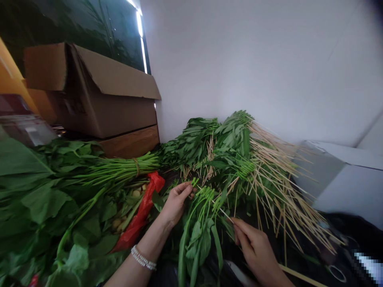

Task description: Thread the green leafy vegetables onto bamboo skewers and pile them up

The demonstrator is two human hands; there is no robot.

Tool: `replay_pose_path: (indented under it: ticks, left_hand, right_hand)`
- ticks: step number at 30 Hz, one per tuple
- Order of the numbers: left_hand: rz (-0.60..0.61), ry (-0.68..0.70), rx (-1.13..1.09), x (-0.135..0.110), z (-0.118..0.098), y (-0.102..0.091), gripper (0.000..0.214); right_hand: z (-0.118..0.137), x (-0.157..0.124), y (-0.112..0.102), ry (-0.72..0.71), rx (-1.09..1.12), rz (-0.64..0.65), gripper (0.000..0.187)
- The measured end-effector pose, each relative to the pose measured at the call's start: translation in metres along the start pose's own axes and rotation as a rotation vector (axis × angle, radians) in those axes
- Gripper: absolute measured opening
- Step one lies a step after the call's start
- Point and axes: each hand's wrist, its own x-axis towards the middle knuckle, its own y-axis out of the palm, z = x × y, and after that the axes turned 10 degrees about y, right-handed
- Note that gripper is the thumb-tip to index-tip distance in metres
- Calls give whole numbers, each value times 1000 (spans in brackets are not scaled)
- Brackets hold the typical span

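My left hand [176, 202], with a pearl bracelet on the wrist, pinches the cut ends of a small bunch of green leafy stems [200, 223] that droops toward me. My right hand [254, 246] is closed on a thin bamboo skewer [223, 214] whose tip points into the stems of that bunch. Just behind lies a pile of greens threaded on skewers [239, 159], with many bare stick ends fanning out to the right.
A tied bundle of long-stemmed greens [119, 169] and loose large leaves [44, 199] fill the left. A red plastic bag [140, 217] lies between them and my left arm. A cardboard box [95, 99] stands at the back left, a grey box [335, 175] on the right, a white wall behind.
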Motion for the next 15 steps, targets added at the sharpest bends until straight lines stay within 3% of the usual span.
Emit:
replay_pose_path:
  ticks: [15]
  left_hand:
    - [29,19,44,2,5,-4,28]
  right_hand:
    - [-6,0,2,10,-12,15,33]
